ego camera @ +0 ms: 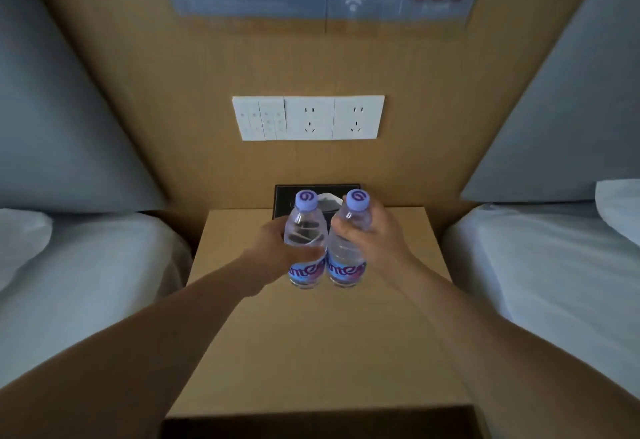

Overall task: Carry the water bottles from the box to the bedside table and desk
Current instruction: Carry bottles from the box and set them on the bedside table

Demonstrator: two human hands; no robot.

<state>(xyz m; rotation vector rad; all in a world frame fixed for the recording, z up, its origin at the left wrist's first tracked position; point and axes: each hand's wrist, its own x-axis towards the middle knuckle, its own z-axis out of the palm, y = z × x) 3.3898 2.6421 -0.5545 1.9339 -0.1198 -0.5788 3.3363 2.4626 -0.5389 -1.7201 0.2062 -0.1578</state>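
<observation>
Two clear water bottles with lilac caps and purple labels stand upright side by side over the wooden bedside table [311,341]. My left hand [273,248] grips the left bottle [304,230] around its middle. My right hand [374,234] grips the right bottle [346,265] just below its neck. The two bottles touch each other. Whether their bases rest on the tabletop I cannot tell.
A black tissue box [287,196] sits at the back of the table against the wooden wall panel. A white switch and socket plate [308,118] is above it. White beds flank the table, one on the left [86,282] and one on the right [554,282].
</observation>
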